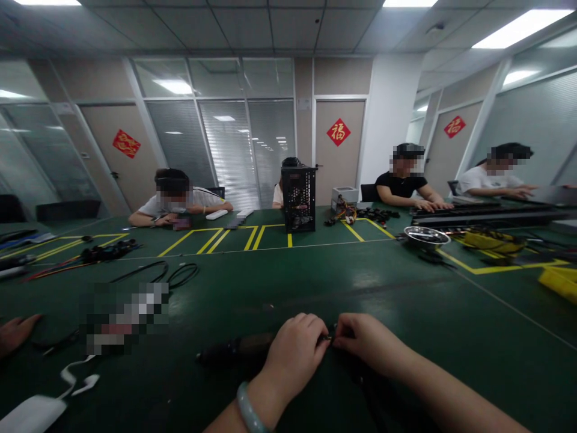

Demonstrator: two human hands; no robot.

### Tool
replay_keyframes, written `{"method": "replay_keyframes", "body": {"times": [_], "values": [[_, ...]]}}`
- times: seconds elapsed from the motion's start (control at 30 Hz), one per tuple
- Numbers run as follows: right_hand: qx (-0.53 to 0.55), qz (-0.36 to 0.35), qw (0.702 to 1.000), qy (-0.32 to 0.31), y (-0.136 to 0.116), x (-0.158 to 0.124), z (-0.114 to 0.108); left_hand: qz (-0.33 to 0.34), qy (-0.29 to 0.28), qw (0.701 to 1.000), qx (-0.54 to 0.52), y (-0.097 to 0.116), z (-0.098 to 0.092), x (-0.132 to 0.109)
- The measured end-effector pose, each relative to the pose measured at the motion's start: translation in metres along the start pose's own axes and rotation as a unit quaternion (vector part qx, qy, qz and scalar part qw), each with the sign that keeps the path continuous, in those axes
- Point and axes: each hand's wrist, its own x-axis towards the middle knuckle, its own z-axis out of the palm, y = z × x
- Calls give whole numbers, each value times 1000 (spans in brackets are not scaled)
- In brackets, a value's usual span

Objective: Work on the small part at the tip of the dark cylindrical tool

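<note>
Low in the middle of the view, my left hand [295, 346] and my right hand [360, 337] meet over the green table, fingertips almost touching. Both are closed in a pinch around a small piece with a metallic glint [328, 338], too small to name. A pale green bangle [250, 408] circles my left wrist. Beside my left hand lies a dark, long cylindrical tool [234, 350], like an electric screwdriver, partly covered by that hand. Beneath my right hand a dark cord or strap shows only faintly.
A black computer case [299, 198] stands upright across the table [252, 282]. Near it are a power supply [345, 197] with cables, a metal bowl [427, 236] and a yellow bin [559, 282]. Several people sit opposite. Another person's hand [18, 332] rests at far left, near loose cables [180, 273].
</note>
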Motion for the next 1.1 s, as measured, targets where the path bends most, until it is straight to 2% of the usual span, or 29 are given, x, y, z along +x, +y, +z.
{"method": "replay_keyframes", "body": {"times": [0.57,1.1], "values": [[20,-25,999,-2,3,1,0,-18,-3,1000,9,1,2,0],[7,-27,1000,-11,3,1,-1,12,-9,1000,13,2,0,0]]}}
